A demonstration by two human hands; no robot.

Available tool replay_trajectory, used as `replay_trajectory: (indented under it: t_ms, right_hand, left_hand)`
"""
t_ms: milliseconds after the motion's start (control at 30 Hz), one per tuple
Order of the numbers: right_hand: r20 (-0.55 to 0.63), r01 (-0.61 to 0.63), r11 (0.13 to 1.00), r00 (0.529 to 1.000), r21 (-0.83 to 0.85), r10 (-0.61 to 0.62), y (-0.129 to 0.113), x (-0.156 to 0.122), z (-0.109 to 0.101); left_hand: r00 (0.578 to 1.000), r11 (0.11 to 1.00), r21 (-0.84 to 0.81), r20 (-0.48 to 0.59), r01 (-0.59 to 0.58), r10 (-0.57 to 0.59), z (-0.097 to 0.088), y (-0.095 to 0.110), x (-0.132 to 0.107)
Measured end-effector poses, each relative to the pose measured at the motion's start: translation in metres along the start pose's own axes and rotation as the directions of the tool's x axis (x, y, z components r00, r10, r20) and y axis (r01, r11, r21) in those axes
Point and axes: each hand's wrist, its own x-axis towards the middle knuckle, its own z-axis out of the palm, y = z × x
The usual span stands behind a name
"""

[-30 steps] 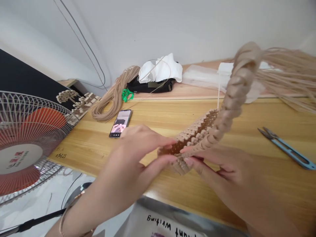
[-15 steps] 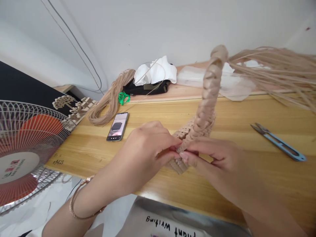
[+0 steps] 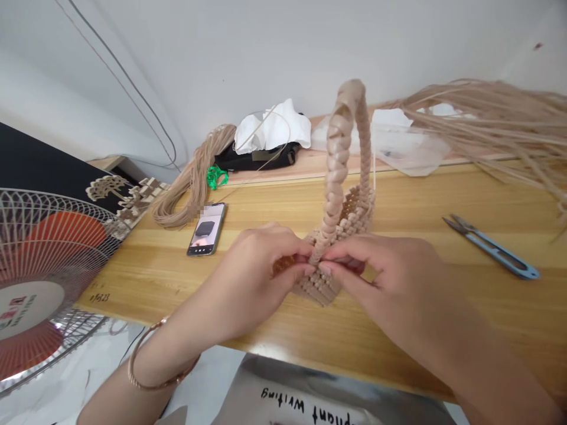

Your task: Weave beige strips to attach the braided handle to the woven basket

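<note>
Well, the left hand (image 3: pixel 254 274) and the right hand (image 3: pixel 390 274) meet at the near end of a woven cord basket (image 3: pixel 349 215), and neither is clearly nearer to it. Their fingers (image 3: pixel 296 251) curl inward and pinch the foot of the braided handle (image 3: pixel 339 153) where it joins the basket, with the fingertips of the two hands almost touching. The basket stands straight ahead of the fingers, its long axis running away from the person, and the handle arches above it. Compared with a moment ago, the handle stands nearly upright instead of leaning right. Loose strands (image 3: pixel 478 118) spread right from its top. A bangle (image 3: pixel 155 360) circles the left wrist. Snips (image 3: pixel 491 248) with blue handles lie to the right on the desk (image 3: pixel 398 200), and a phone (image 3: pixel 206 230) lies to the left. Farther off are a coil of cord (image 3: pixel 190 183), a black bag (image 3: pixel 252 159) and a fan (image 3: pixel 44 283).
</note>
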Motion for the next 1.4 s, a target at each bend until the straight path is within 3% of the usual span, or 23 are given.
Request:
replay_trajectory:
  t_ms: [133, 300, 533, 767, 867, 1033, 1233, 1400]
  right_hand:
    - [0.028, 0.018, 1.0, 0.999, -0.001, -0.018, 0.005, -0.003, -0.001]
    - [0.118, 0.069, 0.998, 0.991, 0.015, -0.07, 0.012, -0.011, -0.012]
    - [0.141, 0.062, 0.985, 0.989, -0.16, -0.04, 0.005, -0.02, -0.019]
    - [0.087, -0.023, 0.998, 0.996, -0.065, 0.028, 0.008, -0.023, -0.021]
    - [0.124, -0.085, 0.996, 0.989, 0.0, 0.085, 0.009, -0.023, -0.019]
    - [0.158, -0.089, 0.99, 0.985, 0.112, 0.071, 0.007, -0.022, -0.013]
    - [0.268, -0.124, 0.989, 0.958, 0.081, 0.098, 0.002, -0.026, -0.014]
    - [0.275, -0.136, 0.991, 0.953, 0.02, 0.125, -0.001, -0.027, -0.015]
  left_hand:
    - [0.999, 0.996, -0.076, 0.016, 0.04, -0.039, 0.001, -0.002, 0.001]
    - [1.0, 0.995, -0.104, -0.01, 0.006, -0.007, 0.003, -0.004, -0.001]
    - [0.998, 0.996, -0.069, -0.041, -0.053, 0.05, 0.004, -0.007, -0.003]
    - [0.997, 0.996, -0.062, -0.057, -0.06, 0.057, 0.005, -0.007, -0.001]
    - [0.997, 0.997, -0.055, -0.056, -0.052, 0.049, 0.004, -0.006, -0.001]
    - [0.996, 0.997, -0.04, -0.063, -0.067, 0.064, 0.005, -0.007, -0.002]
    - [0.996, 0.997, -0.03, -0.061, -0.066, 0.064, 0.007, -0.009, -0.001]
    - [0.997, 0.997, -0.023, -0.05, -0.068, 0.067, 0.006, -0.009, 0.0]
